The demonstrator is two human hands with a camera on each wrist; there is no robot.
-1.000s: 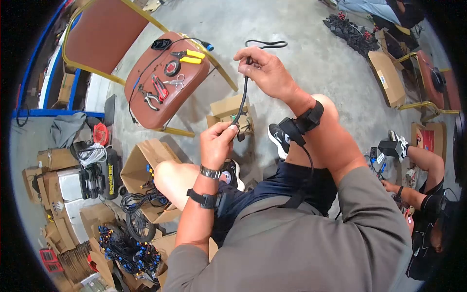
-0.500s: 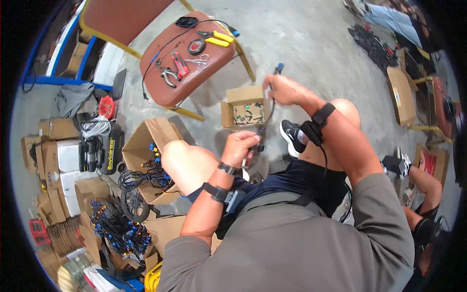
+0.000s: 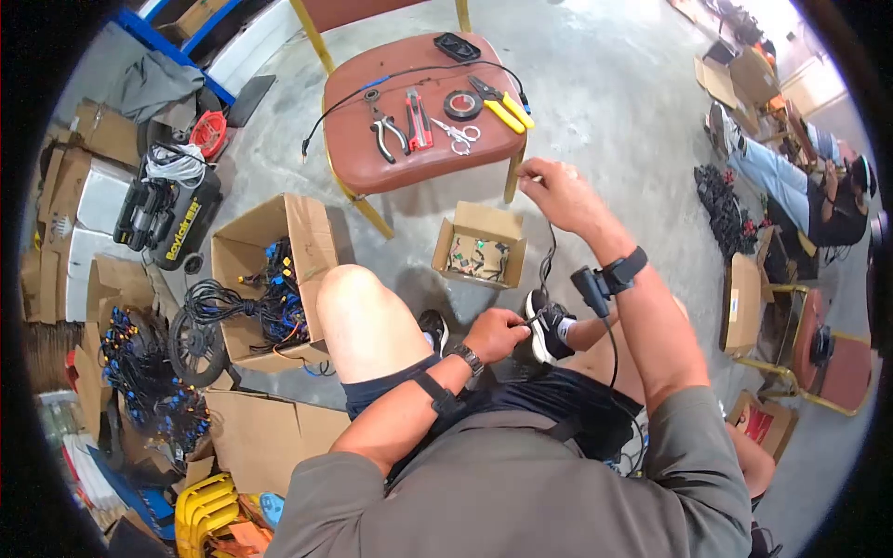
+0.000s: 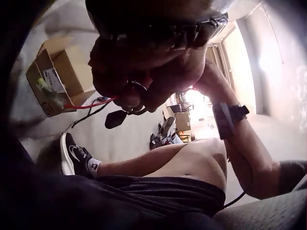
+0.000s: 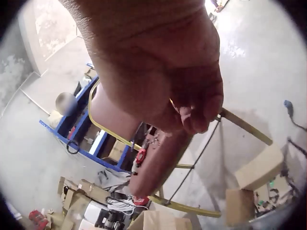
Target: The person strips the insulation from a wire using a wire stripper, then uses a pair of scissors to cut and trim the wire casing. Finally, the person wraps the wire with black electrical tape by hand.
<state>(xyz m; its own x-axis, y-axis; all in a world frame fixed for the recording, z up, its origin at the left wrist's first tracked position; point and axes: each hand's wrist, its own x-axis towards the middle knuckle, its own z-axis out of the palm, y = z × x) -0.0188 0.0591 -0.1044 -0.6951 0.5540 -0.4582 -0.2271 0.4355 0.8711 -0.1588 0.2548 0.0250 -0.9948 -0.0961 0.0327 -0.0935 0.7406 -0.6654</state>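
My left hand (image 3: 498, 335) pinches a dark cable (image 3: 546, 279) near one end; the cable rises toward my right forearm. In the left wrist view, a red wire (image 4: 91, 104) and a black flat piece (image 4: 115, 119) stick out by the left hand's fingers (image 4: 129, 98). Up near the chair's front leg is my right hand (image 3: 566, 197), its fingers curled, with no cable visible between them. The right wrist view has those bent fingers (image 5: 201, 115) in front of the chair, and a blue connector (image 5: 289, 106) on a cable apart from them, at the right.
The chair seat (image 3: 372, 102) bears pliers (image 3: 389, 135), a red cutter (image 3: 419, 121), tape (image 3: 462, 105), scissors (image 3: 458, 135) and yellow-handled strippers (image 3: 502, 102). A small carton (image 3: 479, 223) holds little parts. Cables fill a larger carton (image 3: 312, 232). People sit at the right.
The view has turned, and the chair is now upright ahead. The cable's upper part, earlier in my right hand with its blue end above, now hangs below that hand. My left hand still holds the lower part.
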